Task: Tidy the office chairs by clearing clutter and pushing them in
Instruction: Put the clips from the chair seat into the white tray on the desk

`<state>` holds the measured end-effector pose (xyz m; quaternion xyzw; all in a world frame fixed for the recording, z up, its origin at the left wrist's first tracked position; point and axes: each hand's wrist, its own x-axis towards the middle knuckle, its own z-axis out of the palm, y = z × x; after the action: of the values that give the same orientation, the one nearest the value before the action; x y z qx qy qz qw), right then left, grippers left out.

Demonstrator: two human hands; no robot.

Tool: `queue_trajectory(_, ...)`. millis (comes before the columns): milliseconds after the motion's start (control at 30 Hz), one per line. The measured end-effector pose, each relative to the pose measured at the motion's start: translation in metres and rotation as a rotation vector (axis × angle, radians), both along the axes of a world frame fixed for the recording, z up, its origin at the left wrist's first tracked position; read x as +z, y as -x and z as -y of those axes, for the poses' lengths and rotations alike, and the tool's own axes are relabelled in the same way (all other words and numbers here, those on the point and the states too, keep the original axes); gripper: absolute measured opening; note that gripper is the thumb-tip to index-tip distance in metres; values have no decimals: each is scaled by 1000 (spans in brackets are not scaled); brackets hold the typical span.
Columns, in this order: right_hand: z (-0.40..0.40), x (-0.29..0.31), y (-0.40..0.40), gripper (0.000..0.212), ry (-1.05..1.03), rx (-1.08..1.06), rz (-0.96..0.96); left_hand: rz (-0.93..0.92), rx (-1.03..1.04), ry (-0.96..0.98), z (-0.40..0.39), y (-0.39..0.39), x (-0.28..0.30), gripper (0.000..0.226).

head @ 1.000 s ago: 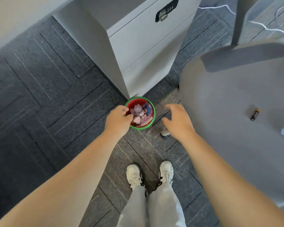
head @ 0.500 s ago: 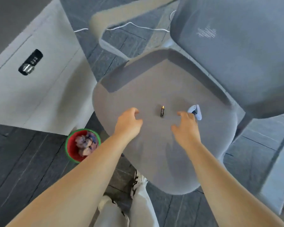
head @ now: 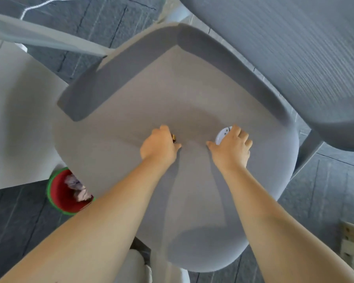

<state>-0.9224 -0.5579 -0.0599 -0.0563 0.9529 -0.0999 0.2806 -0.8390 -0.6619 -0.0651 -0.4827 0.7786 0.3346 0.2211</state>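
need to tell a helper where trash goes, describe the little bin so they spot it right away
Start at the big grey fabric chair seat. On the dark carpet just past its left front edge stands a small round bin, red inside with a bright green rim, holding crumpled wrappers; nothing else there is brightly coloured.

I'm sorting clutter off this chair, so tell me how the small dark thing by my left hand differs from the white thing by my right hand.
The dark item is slim, stick-like and gold-tipped; the white item is broader, rounded and flat, with small dark dots. The left hand hides most of the dark item, while the right hand covers only one edge of the white item. Both lie on the grey chair seat, each beside a hand.
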Motion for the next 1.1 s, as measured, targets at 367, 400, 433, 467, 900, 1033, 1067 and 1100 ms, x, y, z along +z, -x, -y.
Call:
queue_trajectory(367,44,49,-31,33,220,239,138,-233,215,45,35,-52,59,20)
queue_trajectory(400,53,59,-39,39,256,278,143,-252,232,70,42,-63,72,20)
queue_trajectory(433,62,72,-47,44,285,320,143,-273,243,92,49,-75,86,20)
queue_trajectory(467,71,85,-56,45,313,363,136,-296,253,113,56,-88,100,17)
queue_trajectory(900,180,309,-258,55,664,787,247,-504,656,395,101,-312,307,13)
queue_trajectory(1033,203,348,-317,45,720,965,301,-518,836,485,101,-376,347,13)
queue_trajectory(1067,206,355,-330,47,730,1013,324,-521,888,505,99,-390,354,17)
queue_trajectory(1100,209,361,-343,51,732,1062,343,-524,940,522,96,-404,361,22)
